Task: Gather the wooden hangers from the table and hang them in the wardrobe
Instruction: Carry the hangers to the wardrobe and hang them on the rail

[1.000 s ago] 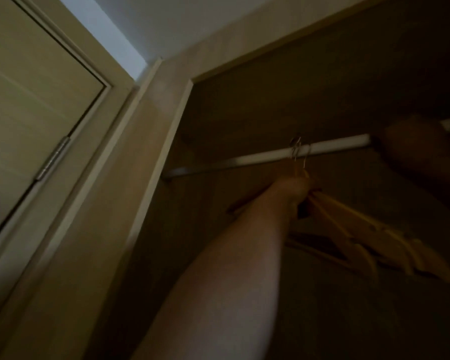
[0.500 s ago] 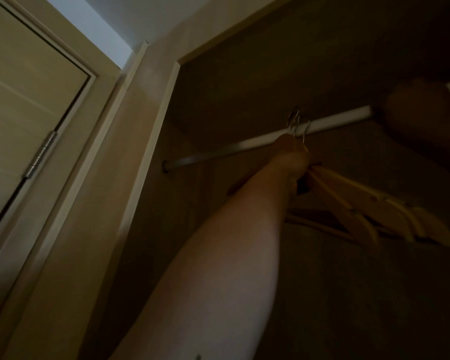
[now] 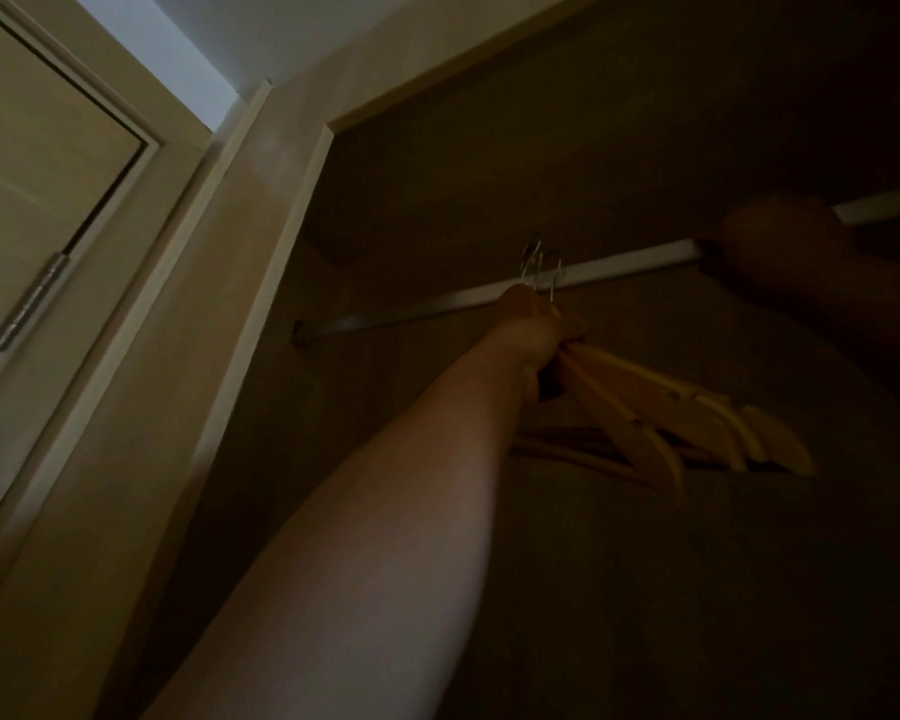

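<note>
I look up into a dark wardrobe. My left hand [image 3: 533, 330] is shut around the necks of several wooden hangers [image 3: 645, 407], whose pale arms fan down to the right. Their metal hooks [image 3: 539, 265] stick up at the white hanging rail [image 3: 619, 265], overlapping it; whether they rest on it I cannot tell. My right hand [image 3: 780, 241], dim and blurred, is wrapped around the rail further right.
The wardrobe's pale front frame [image 3: 281, 226] runs up on the left of the opening. Left of it is a closed door [image 3: 32, 174] with a metal hinge [image 3: 32, 304]. The wardrobe's top panel sits close above the rail.
My left hand has risen with the hangers, bringing it just under the rail with the hooks across it. My right hand stays on the rail.
</note>
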A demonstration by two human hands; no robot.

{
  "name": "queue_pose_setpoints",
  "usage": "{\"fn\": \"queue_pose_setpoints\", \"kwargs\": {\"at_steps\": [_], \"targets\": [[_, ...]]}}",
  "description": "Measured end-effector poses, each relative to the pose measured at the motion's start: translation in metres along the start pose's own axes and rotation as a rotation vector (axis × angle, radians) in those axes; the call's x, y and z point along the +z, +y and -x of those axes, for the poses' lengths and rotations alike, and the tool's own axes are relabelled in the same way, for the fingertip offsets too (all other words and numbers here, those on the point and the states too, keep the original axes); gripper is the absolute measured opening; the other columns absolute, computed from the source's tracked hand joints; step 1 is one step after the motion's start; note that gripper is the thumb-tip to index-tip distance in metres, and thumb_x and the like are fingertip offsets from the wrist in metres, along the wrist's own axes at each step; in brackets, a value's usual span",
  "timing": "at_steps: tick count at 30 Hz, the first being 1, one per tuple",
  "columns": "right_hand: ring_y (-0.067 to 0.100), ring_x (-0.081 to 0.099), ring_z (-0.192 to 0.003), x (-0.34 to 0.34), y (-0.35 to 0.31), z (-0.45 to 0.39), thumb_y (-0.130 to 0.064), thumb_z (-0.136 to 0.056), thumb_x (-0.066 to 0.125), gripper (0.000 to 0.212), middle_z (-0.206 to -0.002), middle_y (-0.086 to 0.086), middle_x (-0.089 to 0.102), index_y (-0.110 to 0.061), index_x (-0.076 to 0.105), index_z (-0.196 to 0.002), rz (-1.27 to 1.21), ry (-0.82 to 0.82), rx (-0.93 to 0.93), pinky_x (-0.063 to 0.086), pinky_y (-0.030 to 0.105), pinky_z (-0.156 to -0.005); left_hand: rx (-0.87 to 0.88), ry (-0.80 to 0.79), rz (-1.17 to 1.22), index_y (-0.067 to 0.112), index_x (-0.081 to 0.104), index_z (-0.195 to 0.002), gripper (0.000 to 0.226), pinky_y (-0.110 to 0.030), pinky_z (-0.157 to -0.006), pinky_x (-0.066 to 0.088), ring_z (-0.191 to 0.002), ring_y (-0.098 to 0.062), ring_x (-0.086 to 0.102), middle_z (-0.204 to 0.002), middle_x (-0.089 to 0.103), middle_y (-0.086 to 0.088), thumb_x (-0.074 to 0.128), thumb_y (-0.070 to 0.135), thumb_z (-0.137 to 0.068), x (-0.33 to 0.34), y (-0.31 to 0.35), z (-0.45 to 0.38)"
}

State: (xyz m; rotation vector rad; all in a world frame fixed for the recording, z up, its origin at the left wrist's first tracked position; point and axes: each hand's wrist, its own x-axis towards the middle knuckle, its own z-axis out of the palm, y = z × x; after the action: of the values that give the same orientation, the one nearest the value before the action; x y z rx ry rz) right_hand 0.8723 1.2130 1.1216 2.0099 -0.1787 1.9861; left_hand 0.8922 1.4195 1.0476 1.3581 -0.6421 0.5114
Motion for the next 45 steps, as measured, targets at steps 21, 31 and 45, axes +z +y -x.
{"fn": "queue_pose_setpoints", "kwargs": {"at_steps": [21, 31, 45], "targets": [[0.038, 0.061, -0.099, -0.008, 0.004, 0.018, -0.019, -0.088, 0.051, 0.032, -0.109, 0.016, 0.065, -0.015, 0.063, -0.118, 0.029, 0.06, -0.193, 0.049, 0.043, -0.082, -0.155, -0.146, 0.053, 0.013, 0.059, -0.097, 0.009, -0.031, -0.044, 0.056, -0.071, -0.023, 0.058, -0.085, 0.06, -0.008, 0.062, 0.021, -0.093, 0.015, 0.004, 0.003], [0.038, 0.062, -0.097, -0.006, 0.005, 0.016, -0.017, -0.086, 0.052, 0.03, -0.107, 0.015, 0.065, -0.015, 0.064, -0.113, -0.022, 0.042, -0.186, 0.052, 0.044, -0.083, -0.202, -0.148, 0.136, 0.01, 0.057, -0.082, 0.016, -0.027, -0.043, 0.054, -0.067, -0.02, 0.057, -0.078, 0.059, -0.007, 0.057, 0.016, -0.096, 0.015, -0.007, 0.007], [0.038, 0.06, -0.101, -0.011, 0.003, 0.021, -0.015, -0.089, 0.05, 0.028, -0.111, 0.018, 0.064, -0.009, 0.064, -0.112, -0.064, 0.0, -0.121, 0.05, 0.043, -0.084, -0.22, -0.096, 0.176, 0.008, 0.057, -0.089, 0.013, -0.037, -0.064, 0.049, -0.073, -0.023, 0.059, -0.085, 0.06, -0.009, 0.054, 0.017, -0.098, 0.011, -0.016, 0.008]]}}
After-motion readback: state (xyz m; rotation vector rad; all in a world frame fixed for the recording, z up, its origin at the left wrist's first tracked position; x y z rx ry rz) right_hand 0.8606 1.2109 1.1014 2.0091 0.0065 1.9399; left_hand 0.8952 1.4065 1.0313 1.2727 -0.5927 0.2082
